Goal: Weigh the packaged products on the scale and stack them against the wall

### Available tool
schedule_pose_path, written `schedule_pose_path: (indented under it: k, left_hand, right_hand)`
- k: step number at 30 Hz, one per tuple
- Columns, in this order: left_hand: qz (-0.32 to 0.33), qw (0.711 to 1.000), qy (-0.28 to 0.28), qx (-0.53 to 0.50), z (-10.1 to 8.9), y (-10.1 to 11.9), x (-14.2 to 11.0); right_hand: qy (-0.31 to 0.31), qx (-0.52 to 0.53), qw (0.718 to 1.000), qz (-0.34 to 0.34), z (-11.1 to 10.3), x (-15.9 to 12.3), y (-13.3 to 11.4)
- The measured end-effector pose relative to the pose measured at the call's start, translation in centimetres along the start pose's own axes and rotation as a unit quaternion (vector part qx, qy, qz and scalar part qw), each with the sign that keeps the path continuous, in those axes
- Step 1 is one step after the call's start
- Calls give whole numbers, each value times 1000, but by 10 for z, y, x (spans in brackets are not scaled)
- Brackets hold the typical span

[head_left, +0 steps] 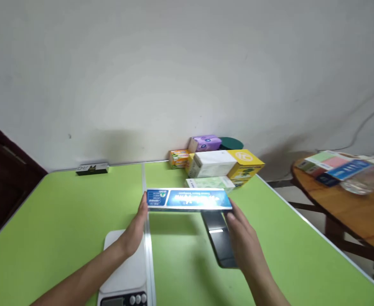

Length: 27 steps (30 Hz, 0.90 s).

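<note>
A long blue and white toothpaste box (187, 199) is held level above the green table, its printing upside down to me. My left hand (136, 229) presses against its left end, and my right hand (242, 233) grips the right end. Beneath the box and partly behind my right hand lies a black smartphone (217, 240); its right side is hidden. Under my left forearm sits a white kitchen scale (129, 272) with a dark display and round buttons at its near edge.
Several boxes stand against the wall: orange (179, 158), purple (205, 143), white (213, 163), yellow (246, 163) and pale green (211, 182). A small black and white box (92, 169) lies far left. Right, a wooden table (349, 204) bears more packages. The green table (62, 216) has a metal seam.
</note>
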<state>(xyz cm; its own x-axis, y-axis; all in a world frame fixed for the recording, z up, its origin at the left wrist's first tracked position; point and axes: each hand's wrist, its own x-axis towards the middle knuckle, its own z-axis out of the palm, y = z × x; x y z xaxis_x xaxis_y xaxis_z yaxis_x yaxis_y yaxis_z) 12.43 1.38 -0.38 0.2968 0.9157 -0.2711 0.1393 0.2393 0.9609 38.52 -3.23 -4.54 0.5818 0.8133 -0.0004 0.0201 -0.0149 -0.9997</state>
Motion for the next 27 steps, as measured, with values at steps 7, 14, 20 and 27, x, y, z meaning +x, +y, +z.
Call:
schedule_pose_path:
  k: [7, 14, 20, 27]
  left_hand:
    - [-95, 986, 140, 8, -104, -76, -103]
    - [-88, 986, 143, -12, -110, -114, -120]
    - [-53, 945, 322, 0, -140, -116, -130]
    - [-45, 970, 235, -48, -123, -125, -131]
  right_hand:
    - [-160, 47, 978, 125, 78, -127, 36]
    - [-160, -17, 973, 164, 89, -153, 47]
    - [-26, -3, 995, 96, 60, -136, 41]
    - [-89, 51, 986, 128, 73, -134, 47]
